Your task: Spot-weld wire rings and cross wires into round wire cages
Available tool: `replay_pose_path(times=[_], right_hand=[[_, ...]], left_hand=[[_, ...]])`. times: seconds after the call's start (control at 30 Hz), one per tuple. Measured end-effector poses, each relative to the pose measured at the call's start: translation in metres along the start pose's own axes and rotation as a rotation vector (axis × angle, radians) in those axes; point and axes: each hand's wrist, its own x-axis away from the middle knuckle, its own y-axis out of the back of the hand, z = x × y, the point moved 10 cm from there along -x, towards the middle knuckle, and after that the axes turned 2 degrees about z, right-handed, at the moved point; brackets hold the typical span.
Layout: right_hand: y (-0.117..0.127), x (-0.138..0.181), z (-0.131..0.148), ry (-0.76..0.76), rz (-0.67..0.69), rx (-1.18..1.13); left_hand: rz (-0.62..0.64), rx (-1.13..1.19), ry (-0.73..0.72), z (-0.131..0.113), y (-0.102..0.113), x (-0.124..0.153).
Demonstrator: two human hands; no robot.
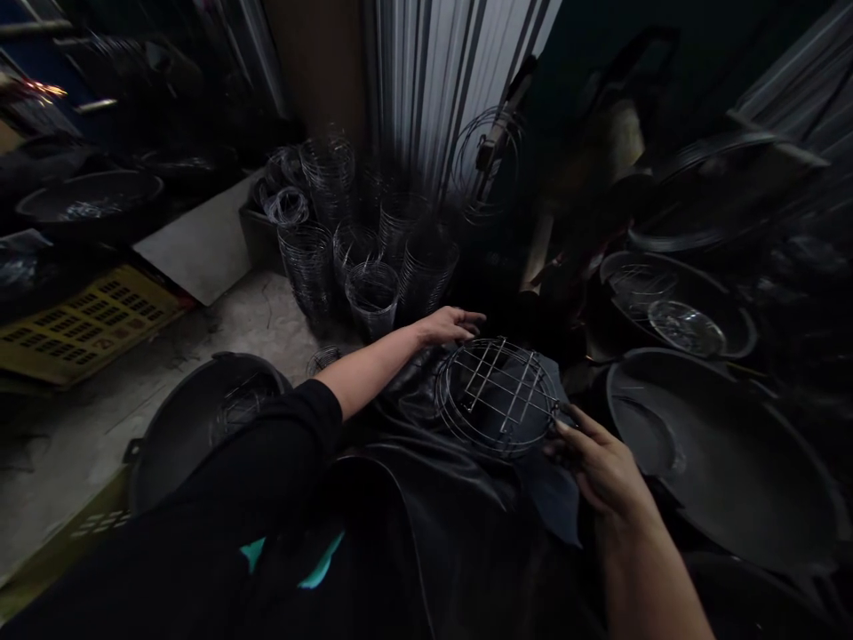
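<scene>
A round wire rack (499,391), with crossed bars inside several stacked rings, sits over my lap on a dark apron (426,480). My right hand (603,462) pinches its right rim between thumb and fingers; part of the fingers is hidden under the wire. Just beyond the far left edge of the rack, my left hand (448,327) has its fingers stretched out and holds nothing. I cannot tell whether its fingertips touch the wire. A dark grey-blue cloth or leather flap (556,507) lies below the rack, near my right hand.
Several stacks of wire rings (371,298) stand ahead on the floor. Large dark pans, one a wide basin (726,462), crowd the right side. Another pan (200,418) with wire pieces lies at left, near a yellow crate (86,324). Sparks (43,89) show at far left.
</scene>
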Motion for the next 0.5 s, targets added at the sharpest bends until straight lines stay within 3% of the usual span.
replay_pose_path(times=[0.2, 0.33, 0.5], right_hand=[[0.002, -0.001, 0.005, 0.039, -0.05, 0.07], [0.017, -0.009, 0.005, 0.072, -0.112, 0.197], [0.013, -0.012, 0.009, 0.114, -0.084, 0.302]], left_hand=[[0.055, 0.032, -0.04, -0.009, -0.028, -0.008], [0.09, 0.033, -0.016, -0.003, -0.028, -0.008], [0.111, 0.036, -0.007, 0.002, -0.025, -0.006]])
